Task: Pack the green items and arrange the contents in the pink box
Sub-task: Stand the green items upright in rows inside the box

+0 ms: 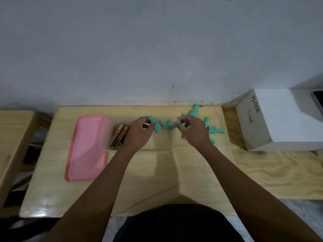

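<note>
Two bare forearms are being stretched from the near edge of the wooden table [157, 172] toward a clear box [167, 151], its pink lid [87, 145] being left flat beside it at the left. Packing is being judged barely begun: only flat card-like pieces [118, 136] are being kept at the box's left end, while most green items [214, 129] are being left loose just right of it. One green piece [156, 127] is being pinched by the left hand [138, 135] over the box, and another [176, 122] by the closed fingertips of the right hand [195, 133].
</note>
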Available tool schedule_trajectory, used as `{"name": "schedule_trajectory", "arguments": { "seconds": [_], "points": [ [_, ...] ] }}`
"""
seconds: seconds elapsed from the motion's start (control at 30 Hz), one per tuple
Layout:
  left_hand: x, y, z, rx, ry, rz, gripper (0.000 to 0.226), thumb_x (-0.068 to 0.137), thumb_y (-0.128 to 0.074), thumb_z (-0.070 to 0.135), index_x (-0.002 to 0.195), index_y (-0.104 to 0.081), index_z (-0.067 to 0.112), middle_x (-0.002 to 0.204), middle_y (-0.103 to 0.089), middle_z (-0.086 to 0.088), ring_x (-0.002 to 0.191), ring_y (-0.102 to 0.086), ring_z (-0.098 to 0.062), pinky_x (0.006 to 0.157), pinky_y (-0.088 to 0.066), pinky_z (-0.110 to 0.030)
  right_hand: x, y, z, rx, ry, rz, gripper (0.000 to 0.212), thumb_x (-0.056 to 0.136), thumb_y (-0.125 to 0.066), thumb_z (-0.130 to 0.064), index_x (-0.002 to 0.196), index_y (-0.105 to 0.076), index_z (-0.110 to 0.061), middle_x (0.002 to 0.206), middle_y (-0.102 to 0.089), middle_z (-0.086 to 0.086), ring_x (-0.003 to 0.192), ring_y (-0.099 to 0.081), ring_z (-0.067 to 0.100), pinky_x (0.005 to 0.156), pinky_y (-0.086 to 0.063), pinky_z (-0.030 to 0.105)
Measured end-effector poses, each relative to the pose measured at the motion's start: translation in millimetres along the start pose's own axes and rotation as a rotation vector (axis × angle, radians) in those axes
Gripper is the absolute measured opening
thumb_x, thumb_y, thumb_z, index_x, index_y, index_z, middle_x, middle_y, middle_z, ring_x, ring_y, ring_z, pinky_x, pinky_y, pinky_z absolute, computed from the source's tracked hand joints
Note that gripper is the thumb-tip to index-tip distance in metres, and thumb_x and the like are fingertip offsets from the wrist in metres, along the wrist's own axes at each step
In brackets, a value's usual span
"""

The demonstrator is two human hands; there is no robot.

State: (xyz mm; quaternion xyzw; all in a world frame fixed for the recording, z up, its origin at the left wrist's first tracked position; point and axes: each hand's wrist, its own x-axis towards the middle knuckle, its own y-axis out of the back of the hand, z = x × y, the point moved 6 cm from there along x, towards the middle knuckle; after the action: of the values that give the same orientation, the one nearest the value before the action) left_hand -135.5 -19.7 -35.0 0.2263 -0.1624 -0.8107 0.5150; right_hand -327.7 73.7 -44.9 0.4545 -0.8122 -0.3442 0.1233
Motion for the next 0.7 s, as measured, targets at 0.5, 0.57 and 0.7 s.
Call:
{"name": "schedule_trajectory", "arguments": {
  "seconds": [0.5, 0.57, 0.7],
  "points": [
    [15, -13, -38, 0.240, -0.159, -0.158, 0.027, 0.087, -0.064, 0.021, 0.113, -0.069, 0.016, 0.089, -0.066, 0.004, 0.071, -0.059, -0.017, 0.073, -0.049, -0.028, 11, -58, -27, -0.704, 0.178, -0.020, 0.024, 0.089, -0.058, -0.044, 0.091, -0.073, -0.026, 0.078, -0.071, -0.001, 0.075, -0.065, 0.022, 0.070, -0.038, 0.032],
    [18, -21, -42, 0.264, -0.175, -0.191, 0.027, 0.088, -0.063, 0.023, 0.114, -0.068, 0.017, 0.102, -0.069, 0.000, 0.074, -0.061, -0.019, 0.075, -0.052, -0.033, 11, -57, -27, -0.702, 0.185, 0.012, 0.021, 0.087, -0.060, -0.041, 0.088, -0.073, -0.025, 0.081, -0.072, -0.002, 0.077, -0.064, 0.022, 0.071, -0.038, 0.032],
    [25, -33, -47, 0.284, -0.196, -0.257, 0.025, 0.090, -0.059, 0.022, 0.113, -0.067, 0.018, 0.100, -0.060, -0.001, 0.072, -0.053, -0.014, 0.073, -0.050, -0.033, 11, -55, -25, -0.693, 0.208, 0.056, 0.019, 0.085, -0.062, -0.038, 0.090, -0.075, -0.025, 0.089, -0.072, -0.002, 0.087, -0.062, 0.023, 0.076, -0.040, 0.036]
  ]
}}
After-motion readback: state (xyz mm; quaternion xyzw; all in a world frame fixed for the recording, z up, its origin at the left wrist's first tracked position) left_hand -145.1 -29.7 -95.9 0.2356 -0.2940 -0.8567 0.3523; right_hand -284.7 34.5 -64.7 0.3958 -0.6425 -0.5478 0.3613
